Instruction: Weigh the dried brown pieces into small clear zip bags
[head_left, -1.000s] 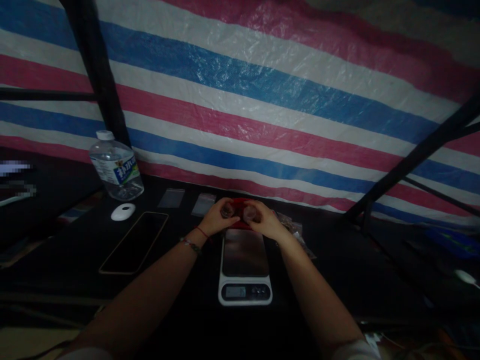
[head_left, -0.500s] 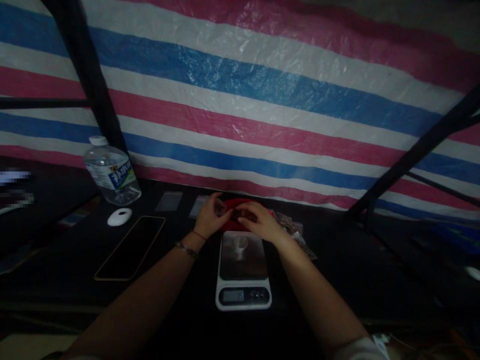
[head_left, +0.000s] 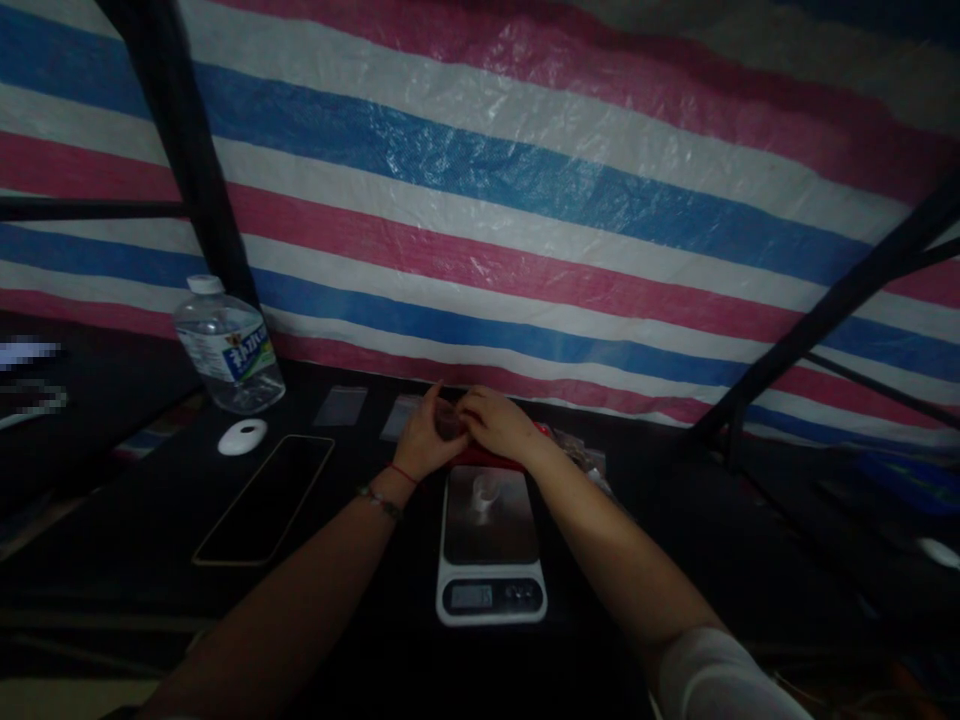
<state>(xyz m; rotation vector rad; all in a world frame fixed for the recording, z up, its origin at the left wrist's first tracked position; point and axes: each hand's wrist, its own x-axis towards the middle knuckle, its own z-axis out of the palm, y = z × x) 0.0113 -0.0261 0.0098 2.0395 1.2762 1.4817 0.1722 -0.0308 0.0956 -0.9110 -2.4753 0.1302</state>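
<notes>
Here, the left hand (head_left: 420, 442) grips a small clear cup (head_left: 448, 422) just left of the right hand (head_left: 497, 424), whose fingers' hold I cannot tell.

Cup (head_left: 485, 491) on scale (head_left: 492, 545), phone (head_left: 264, 500) left

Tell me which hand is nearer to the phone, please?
The left. The left hand is forward and to the right of the phone; the right hand is even farther right, beyond the left hand.
</notes>
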